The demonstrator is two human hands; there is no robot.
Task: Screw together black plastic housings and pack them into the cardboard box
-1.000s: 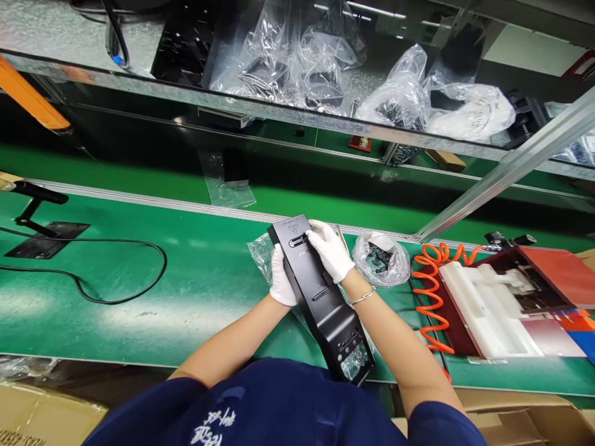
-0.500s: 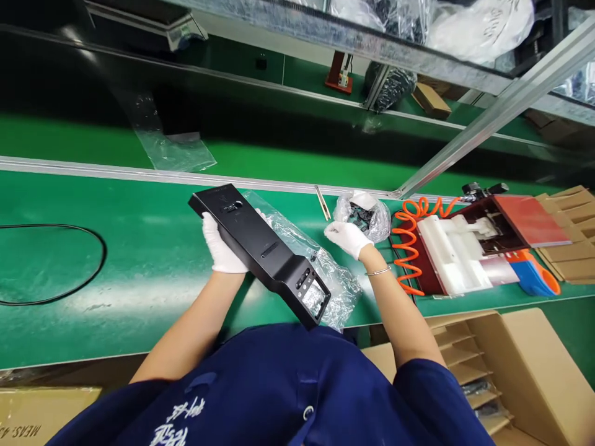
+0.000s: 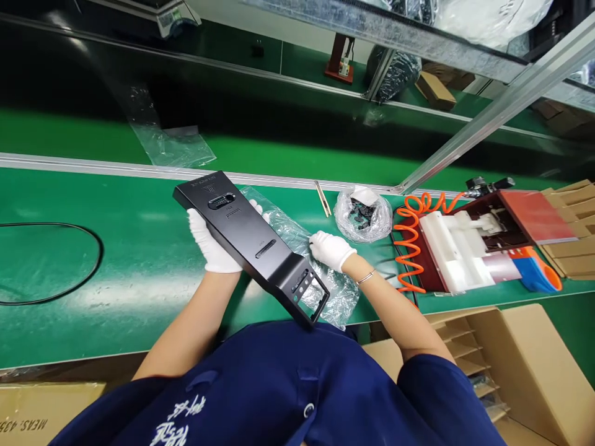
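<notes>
Leaving the parts bag, right hand now pinches the clear sleeve on the tabletop, left hand clasping the unbagged black panel.

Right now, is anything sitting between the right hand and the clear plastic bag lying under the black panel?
Nothing visible. The right hand already rests on the clear plastic bag on the green belt. The left hand holds the black panel above the bag's left part, clear of the right hand.
</notes>
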